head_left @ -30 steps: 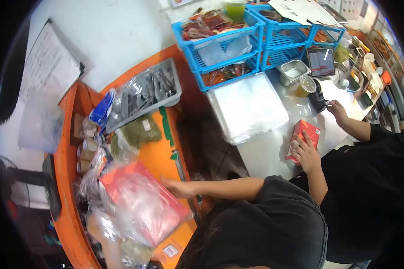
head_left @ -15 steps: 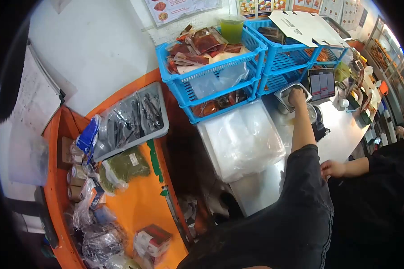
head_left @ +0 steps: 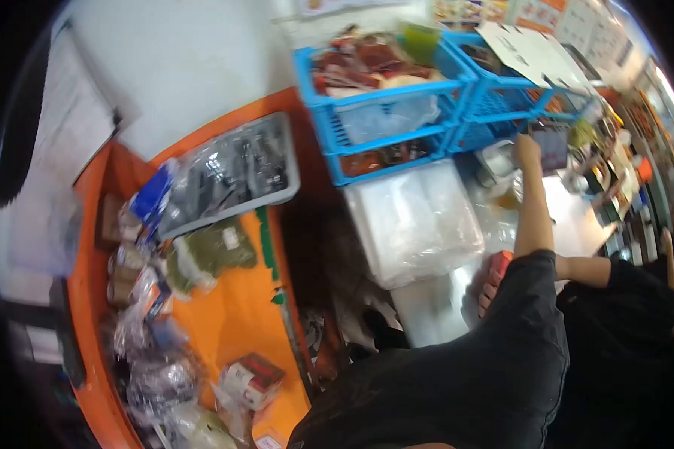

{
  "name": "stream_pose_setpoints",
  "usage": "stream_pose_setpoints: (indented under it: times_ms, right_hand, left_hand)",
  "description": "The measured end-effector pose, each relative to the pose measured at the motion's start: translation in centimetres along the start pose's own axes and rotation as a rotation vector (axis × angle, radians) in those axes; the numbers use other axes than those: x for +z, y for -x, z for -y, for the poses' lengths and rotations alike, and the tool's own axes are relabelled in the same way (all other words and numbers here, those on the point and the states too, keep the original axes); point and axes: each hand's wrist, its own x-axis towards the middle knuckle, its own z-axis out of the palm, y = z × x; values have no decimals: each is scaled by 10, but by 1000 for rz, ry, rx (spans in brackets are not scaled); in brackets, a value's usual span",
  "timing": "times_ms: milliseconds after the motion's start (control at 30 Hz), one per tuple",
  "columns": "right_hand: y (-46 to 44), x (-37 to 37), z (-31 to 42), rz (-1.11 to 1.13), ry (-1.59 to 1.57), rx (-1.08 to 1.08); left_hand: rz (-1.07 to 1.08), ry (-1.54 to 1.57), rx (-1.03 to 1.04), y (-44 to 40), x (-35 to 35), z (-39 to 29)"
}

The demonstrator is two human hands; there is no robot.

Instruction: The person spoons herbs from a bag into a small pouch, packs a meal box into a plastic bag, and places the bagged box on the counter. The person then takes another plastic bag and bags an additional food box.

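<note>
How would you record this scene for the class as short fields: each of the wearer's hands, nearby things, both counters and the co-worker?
Right hand: blurred, at the metal container and tablet; grip unclear, right hand
Left hand: out of view
Metal counter: stacked clear plastic bags, blue baskets behind
Orange counter: grey tray of dark items, green package, red-and-white box
Co-worker: fingers beside a red box, partly hidden by the wearer's sleeve
</note>
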Motion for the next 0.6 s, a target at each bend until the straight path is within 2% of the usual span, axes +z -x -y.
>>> stream_pose_setpoints:
  times_ms: [33,67,100,133,167,200,233,300,333,367,400,433,533,600]
  right_hand:
    - [7,-10,4,-46,-74,100]
    - [24,-33,19,-130,-121,99]
    - [33,-43,35,-212,-251,-37]
    - [36,-61,70,-188,-516,-114]
    - [42,-59,109,-270,-647,-316]
    - [94,-139,191,40,-855,-297]
    - [124,-152,252,209,-1169,-498]
    - [209,-169,376,405,-1499,-896]
    - [260,-199,420,499,-1313,-934]
    - [305,-205,461,428,-1317,-1185]
    - [352,-222,488,424,-1264,-1310]
    - [392,-224,513,626,-1226,-1358]
    - [481,-221,549,851,-1263,-1533]
    - [511,-228,549,769,-1247,-1681]
  left_hand:
    - [-2,15,58,-1,-13,20]
    - [3,9,146,-3,-28,46]
    - [23,-67,265,0,-42,68]
    - [29,-459,495,5,-47,47]
    - [-55,-830,743,12,-51,27]
    - [-143,-585,627,23,-47,28]
    - [-176,-500,626,33,-48,16]
    - [-228,-425,731,48,-50,15]
    - [-172,-371,706,45,-51,22]
    - [-106,-311,696,49,-51,25]
    - [-122,-339,711,55,-51,25]
    - [-126,-379,739,56,-57,25]
    - [-447,-496,822,67,-50,33]
    - [-618,-406,771,73,-41,23]
